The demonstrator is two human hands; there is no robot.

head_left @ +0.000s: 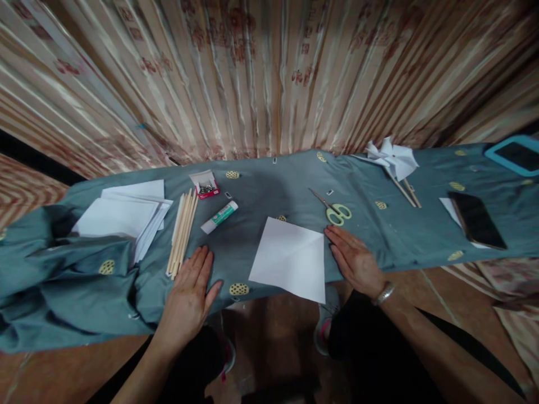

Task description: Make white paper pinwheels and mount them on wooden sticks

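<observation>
Head view, and both hands are flat and loose, gripping nothing! Left hand [189, 297] rests on the cloth [261, 179], just beside the sticks [182, 233], glue stick [219, 217] beyond. Between the hands lies the white sheet [290, 255]; right hand [356, 258] is at its far right corner, contact too close to call, scissors [335, 214] just past the fingertips.

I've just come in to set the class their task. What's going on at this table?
A person's left hand lies flat beside the wooden sticks. The right hand rests by the right edge of a white paper sheet; whether it touches is unclear. Beyond lie green-handled scissors and a glue stick, with a paper pinwheel farther right.
</observation>
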